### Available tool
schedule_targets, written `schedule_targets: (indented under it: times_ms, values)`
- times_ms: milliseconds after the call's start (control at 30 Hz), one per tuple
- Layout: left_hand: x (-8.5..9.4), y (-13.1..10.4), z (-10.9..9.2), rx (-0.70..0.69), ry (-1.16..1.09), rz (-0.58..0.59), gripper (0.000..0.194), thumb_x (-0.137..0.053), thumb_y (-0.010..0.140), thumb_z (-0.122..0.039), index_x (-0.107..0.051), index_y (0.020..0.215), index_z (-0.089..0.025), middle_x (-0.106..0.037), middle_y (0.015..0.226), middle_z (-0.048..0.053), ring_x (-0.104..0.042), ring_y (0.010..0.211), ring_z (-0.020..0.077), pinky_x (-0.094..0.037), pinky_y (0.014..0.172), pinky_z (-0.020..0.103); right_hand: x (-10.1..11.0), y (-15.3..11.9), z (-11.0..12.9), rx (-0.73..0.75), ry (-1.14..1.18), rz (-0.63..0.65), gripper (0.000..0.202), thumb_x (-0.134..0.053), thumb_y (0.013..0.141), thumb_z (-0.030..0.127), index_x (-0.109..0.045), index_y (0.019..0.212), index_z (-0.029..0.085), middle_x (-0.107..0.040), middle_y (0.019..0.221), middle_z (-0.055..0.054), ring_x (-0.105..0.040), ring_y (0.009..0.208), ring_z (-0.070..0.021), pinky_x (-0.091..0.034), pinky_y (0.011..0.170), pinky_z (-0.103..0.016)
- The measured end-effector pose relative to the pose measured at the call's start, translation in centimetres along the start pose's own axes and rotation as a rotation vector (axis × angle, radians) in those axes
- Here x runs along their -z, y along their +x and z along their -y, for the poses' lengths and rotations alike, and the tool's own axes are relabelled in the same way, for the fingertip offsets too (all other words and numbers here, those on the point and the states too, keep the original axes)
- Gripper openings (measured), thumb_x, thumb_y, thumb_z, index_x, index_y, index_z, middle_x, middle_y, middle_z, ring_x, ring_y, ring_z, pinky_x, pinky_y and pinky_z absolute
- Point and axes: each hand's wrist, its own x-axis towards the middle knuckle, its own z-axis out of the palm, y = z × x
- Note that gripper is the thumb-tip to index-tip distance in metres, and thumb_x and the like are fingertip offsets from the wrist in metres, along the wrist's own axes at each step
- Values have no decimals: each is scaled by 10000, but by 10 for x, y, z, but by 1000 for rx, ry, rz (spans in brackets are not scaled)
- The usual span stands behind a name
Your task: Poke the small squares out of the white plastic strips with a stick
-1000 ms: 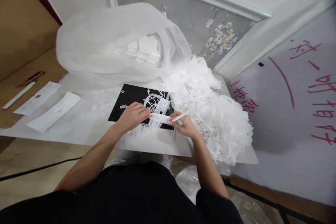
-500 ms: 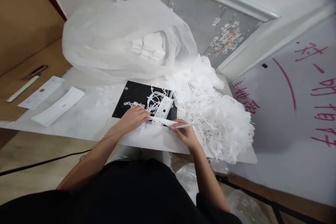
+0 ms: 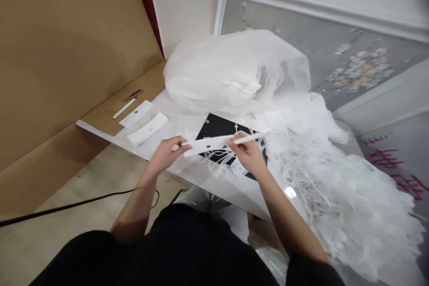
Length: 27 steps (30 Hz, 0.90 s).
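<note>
A long white strip (image 3: 206, 145) with a small dark hole spans the gap between my two hands, raised above the table. My left hand (image 3: 167, 152) pinches its left end between thumb and fingers. At the other end, my right hand (image 3: 247, 154) grips the strip and also has a thin white stick (image 3: 251, 137) lodged in its fingers, pointing right. Under them lies a black mat (image 3: 219, 125) with a tangle of thin white offcuts (image 3: 214, 156) and a perforated white sheet (image 3: 238, 169), partly covered by my right hand.
On the left are a stack of white strips (image 3: 147, 129), a flat white piece (image 3: 136, 114), another pale stick (image 3: 124, 108) and a red-handled cutter (image 3: 136, 94). Behind the mat sits a big translucent bag (image 3: 208, 71); a large heap of white scraps (image 3: 348, 187) covers the right side.
My view has swung left. Both hands have lifted the white strip off the mat and carried it leftwards, and its face with the hole now shows. The stick stays in my right hand.
</note>
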Motion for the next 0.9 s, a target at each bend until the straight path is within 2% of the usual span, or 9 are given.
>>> schedule_targets:
  times_ms: [100, 200, 300, 400, 533, 733, 833, 900]
  values:
    - [51, -21, 33, 185, -58, -242, 304, -690, 809, -502, -689, 867, -203, -635, 670, -19, -579, 648, 147, -439, 619, 244, -55, 62, 34, 52, -38, 147, 326, -574, 916, 447, -739, 833, 178, -696, 729, -32, -604, 663, -160, -433, 640, -271]
    - [86, -33, 62, 326, -18, -472, 361, -683, 786, -517, -703, 958, -199, -580, 574, -36, -557, 585, 139, -412, 577, 234, -120, 117, 60, 117, -65, 262, 312, -575, 926, 404, -754, 868, 156, -729, 787, -49, -653, 738, -170, -443, 694, -260]
    - [103, -32, 84, 477, 106, -568, 401, -632, 796, -525, -708, 1001, -189, -645, 620, -13, -540, 546, 136, -366, 531, 234, -175, 156, 78, 100, -169, 250, 296, -581, 921, 378, -747, 875, 137, -748, 865, -83, -682, 826, -193, -441, 720, -255]
    - [105, -24, 101, 596, 170, -547, 375, -629, 791, -501, -705, 979, -185, -705, 681, 16, -598, 592, 163, -390, 558, 243, -210, 177, 84, 85, -229, 238, 278, -579, 905, 330, -745, 862, 111, -751, 878, -126, -690, 859, -223, -439, 725, -267]
    - [97, -18, 116, 664, 222, -523, 290, -637, 797, -458, -700, 942, -215, -721, 703, 23, -657, 722, 208, -428, 644, 265, -228, 186, 76, 48, -263, 241, 255, -578, 885, 292, -750, 865, 104, -751, 866, -135, -687, 840, -230, -434, 699, -269]
    - [92, -20, 126, 705, 306, -501, 265, -631, 824, -463, -690, 970, -251, -716, 823, 35, -659, 809, 239, -431, 693, 297, -235, 182, 64, 19, -228, 246, 297, -551, 927, 334, -752, 905, 116, -744, 854, -103, -665, 807, -198, -430, 707, -260]
    - [93, -21, 122, 706, 342, -501, 335, -631, 840, -495, -675, 1067, -252, -701, 854, 47, -657, 842, 260, -443, 728, 323, -226, 169, 70, 69, -177, 227, 330, -527, 955, 374, -749, 971, 131, -734, 1014, -103, -647, 882, -176, -441, 770, -251]
    - [90, -23, 116, 677, 394, -571, 470, -620, 857, -534, -616, 1218, -233, -686, 907, 68, -647, 891, 278, -454, 769, 350, -209, 150, 73, 137, -94, 192, 349, -528, 959, 420, -751, 1029, 161, -714, 1096, -81, -624, 904, -154, -445, 796, -238]
